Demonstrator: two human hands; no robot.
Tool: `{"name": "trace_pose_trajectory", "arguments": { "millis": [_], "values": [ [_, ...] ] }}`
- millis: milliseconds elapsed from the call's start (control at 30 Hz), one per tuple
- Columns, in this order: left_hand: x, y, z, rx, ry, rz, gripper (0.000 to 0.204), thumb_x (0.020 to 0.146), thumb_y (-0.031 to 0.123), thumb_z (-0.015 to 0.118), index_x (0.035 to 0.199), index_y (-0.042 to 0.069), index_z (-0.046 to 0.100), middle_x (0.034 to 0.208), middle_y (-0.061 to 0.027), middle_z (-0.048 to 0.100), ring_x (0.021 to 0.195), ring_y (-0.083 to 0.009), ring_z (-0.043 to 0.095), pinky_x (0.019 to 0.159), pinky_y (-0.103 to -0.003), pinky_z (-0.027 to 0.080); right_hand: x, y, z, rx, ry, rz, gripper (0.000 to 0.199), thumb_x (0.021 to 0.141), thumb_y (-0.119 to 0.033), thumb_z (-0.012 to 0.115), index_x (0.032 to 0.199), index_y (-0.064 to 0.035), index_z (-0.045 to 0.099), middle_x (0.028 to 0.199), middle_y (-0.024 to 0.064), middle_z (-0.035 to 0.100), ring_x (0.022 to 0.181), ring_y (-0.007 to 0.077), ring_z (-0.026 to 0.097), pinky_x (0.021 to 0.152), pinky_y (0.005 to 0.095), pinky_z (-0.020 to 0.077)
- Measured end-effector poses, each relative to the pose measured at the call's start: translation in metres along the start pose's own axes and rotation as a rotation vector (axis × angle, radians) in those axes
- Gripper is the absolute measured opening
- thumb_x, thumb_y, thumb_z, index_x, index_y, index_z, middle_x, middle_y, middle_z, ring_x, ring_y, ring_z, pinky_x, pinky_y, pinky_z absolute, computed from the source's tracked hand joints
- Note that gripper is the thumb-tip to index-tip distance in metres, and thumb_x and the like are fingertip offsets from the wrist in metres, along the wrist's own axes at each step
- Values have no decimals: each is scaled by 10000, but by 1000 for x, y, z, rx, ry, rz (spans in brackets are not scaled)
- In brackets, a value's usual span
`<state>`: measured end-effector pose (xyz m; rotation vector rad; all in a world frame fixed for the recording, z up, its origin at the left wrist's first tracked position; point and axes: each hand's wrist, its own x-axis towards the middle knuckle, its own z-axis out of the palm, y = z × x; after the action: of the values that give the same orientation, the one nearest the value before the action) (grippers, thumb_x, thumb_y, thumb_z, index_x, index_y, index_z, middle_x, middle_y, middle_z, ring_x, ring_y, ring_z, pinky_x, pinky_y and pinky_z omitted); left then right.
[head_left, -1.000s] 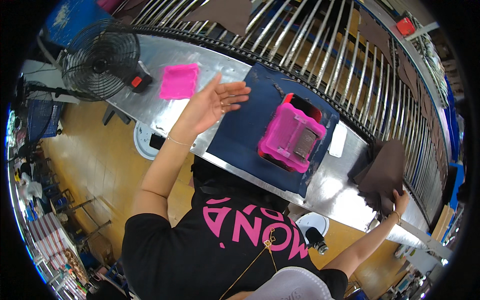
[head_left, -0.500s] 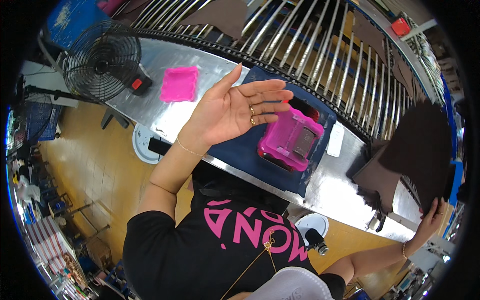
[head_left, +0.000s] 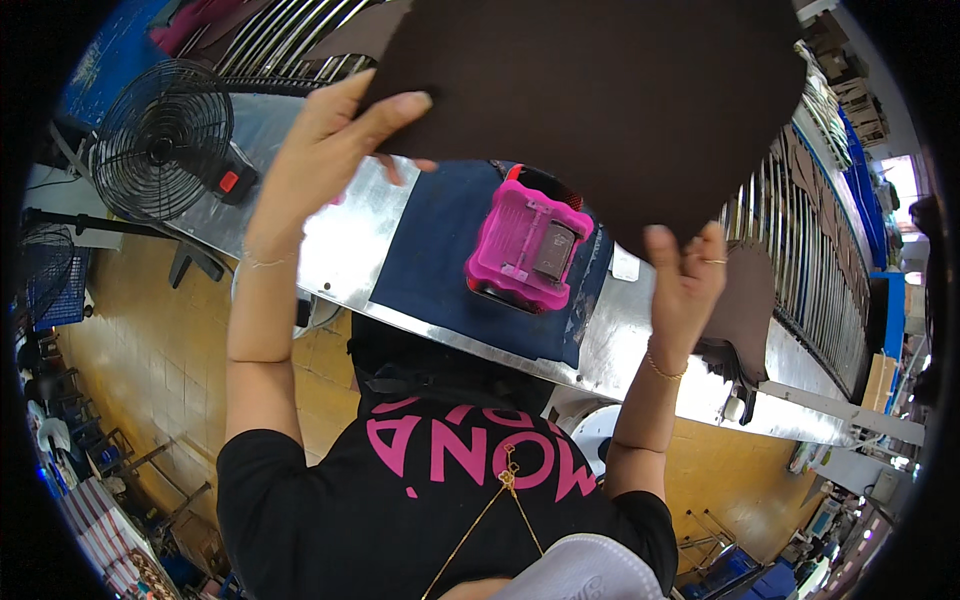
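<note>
1. Left hand [head_left: 335, 150] grips the left edge of a large, flat, dark brown sheet of leather-like material [head_left: 600, 100], thumb lying on the near face and the other fingers curled behind it.
2. Right hand [head_left: 685, 275] pinches the lower edge of the same brown sheet, thumb on the near face, fingers behind; a ring shows on one finger and a thin bracelet on the wrist.
3. Held up between both hands, the brown sheet is raised in front of the camera, clear of the surface below, and covers much of the upper part of the view.
4. Below the sheet lies a long, shiny metal surface [head_left: 340, 250] running from upper left to lower right.
5. On that surface rests a dark blue rectangular mat [head_left: 440, 260], and on the mat sits a bright pink, boxy plastic device [head_left: 525, 245] with a grey panel on top.
6. Just right of the mat, a small white rectangular piece [head_left: 627, 265] lies on the metal.
7. Further right, another brown leather-like piece [head_left: 745, 305] lies over the surface's far edge, beside a rack of parallel metal rods [head_left: 800, 230].
8. At the left, a black wire-caged fan [head_left: 165, 140] with a red switch stands near the end of the surface.
9. Beneath everything, a yellowish tiled floor [head_left: 150, 330] shows.
</note>
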<state>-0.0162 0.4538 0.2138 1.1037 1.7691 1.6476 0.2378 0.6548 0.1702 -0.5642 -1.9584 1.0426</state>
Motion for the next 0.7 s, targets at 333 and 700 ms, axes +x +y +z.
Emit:
{"name": "trace_pose_trajectory", "arguments": {
  "millis": [333, 700],
  "values": [
    [-27, -18, -68, 257, 144, 61, 228, 893, 123, 622, 1089, 7, 622, 812, -51, 676, 642, -89, 645, 531, -173, 455, -15, 12, 45, -161, -284, -103, 146, 746, -87, 756, 852, -14, 688, 809, 121, 680, 769, 250, 626, 674, 320, 486],
    [-12, -53, -5, 317, -178, -15, 79, 863, 39, 617, 897, -33, 613, 747, -51, 576, 548, -111, 595, 467, -213, 447, -50, 39, -20, -453, -256, -213, 140, 776, -71, 716, 911, -54, 688, 771, 90, 683, 628, 238, 605, 710, 347, 457]
  ]
}}
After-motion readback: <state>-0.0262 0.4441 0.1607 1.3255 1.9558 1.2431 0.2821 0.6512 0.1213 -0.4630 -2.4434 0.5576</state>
